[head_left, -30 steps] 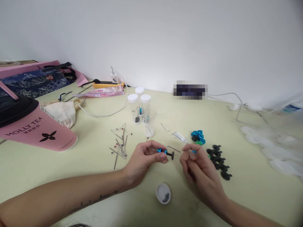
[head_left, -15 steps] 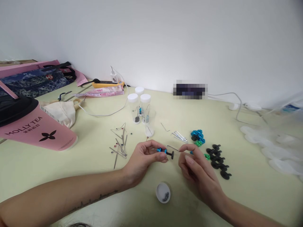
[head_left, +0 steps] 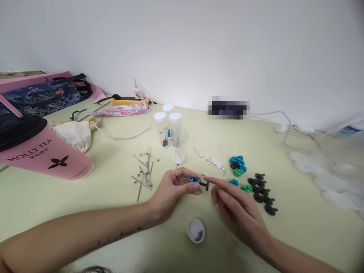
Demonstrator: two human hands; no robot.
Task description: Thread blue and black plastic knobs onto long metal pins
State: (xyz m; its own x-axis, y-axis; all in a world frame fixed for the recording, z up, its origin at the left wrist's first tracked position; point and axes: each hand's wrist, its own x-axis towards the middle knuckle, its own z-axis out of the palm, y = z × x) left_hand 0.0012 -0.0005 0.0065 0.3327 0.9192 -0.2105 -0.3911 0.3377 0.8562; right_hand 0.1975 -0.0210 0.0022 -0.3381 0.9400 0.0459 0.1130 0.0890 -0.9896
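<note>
My left hand [head_left: 173, 189] is closed around a small assembly with a blue metal collar [head_left: 192, 179], a black foot [head_left: 207, 185] and a thin rod. A small hex key [head_left: 202, 175] stands up from the assembly, its bent end near my right index fingertip. My right hand [head_left: 236, 201] has that finger stretched out against or just beside the key, with the thumb apart and the other fingers loosely curled. Just below the hands is a white cap [head_left: 195, 230] with small dark screws in it.
Right of my hands lie blue collars [head_left: 239, 161], green collars [head_left: 246, 188] and black hooked feet [head_left: 263, 191]. Several hex keys [head_left: 216, 165] and ball-ended rods [head_left: 146, 172] are spread behind. Capped clear jars [head_left: 160, 129] stand further back. A pink cup [head_left: 57, 159] stands left.
My right index finger has swung left along the hex key, and the key's long arm no longer points out toward the right. My left hand stays in place with the assembly.
</note>
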